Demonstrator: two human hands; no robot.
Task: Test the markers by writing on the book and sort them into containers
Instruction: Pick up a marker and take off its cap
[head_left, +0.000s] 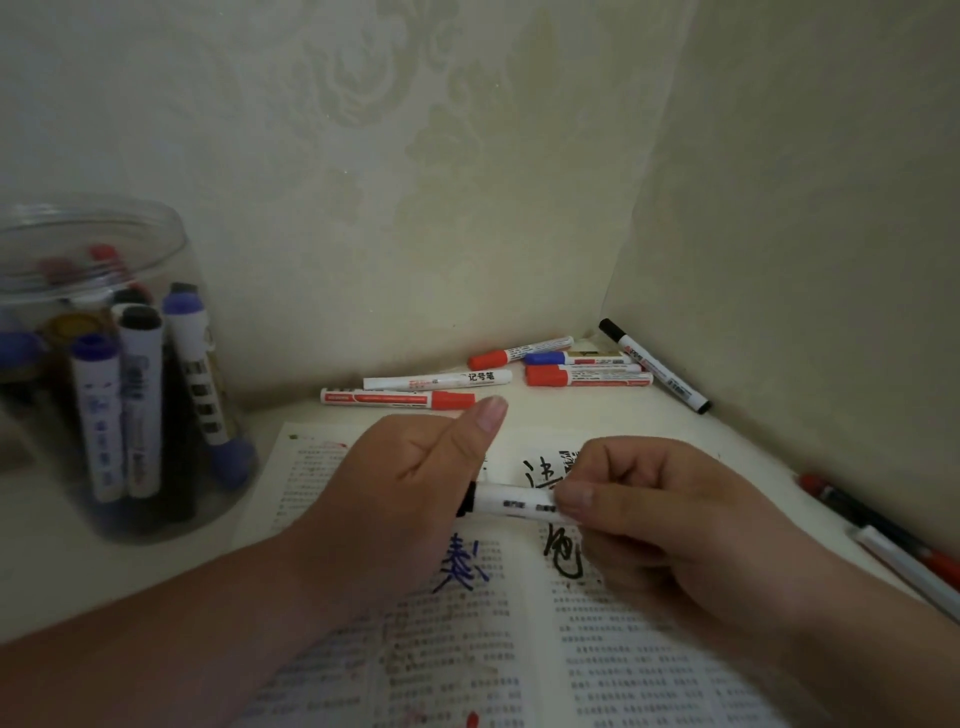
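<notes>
My left hand (395, 488) grips the black end of the white plastic marker (511, 503); my right hand (660, 514) pinches its barrel above the ink-marked open book (649, 649). The clear plastic jar (104, 364) holds several markers; the loose markers (566, 366) on the bench probably remain untested.

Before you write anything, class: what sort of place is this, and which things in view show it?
Probably a home desk tucked into a room corner: cream patterned wallpaper meets there, an open printed book lies on the pale tabletop, and a clear plastic jar holds markers.
</notes>
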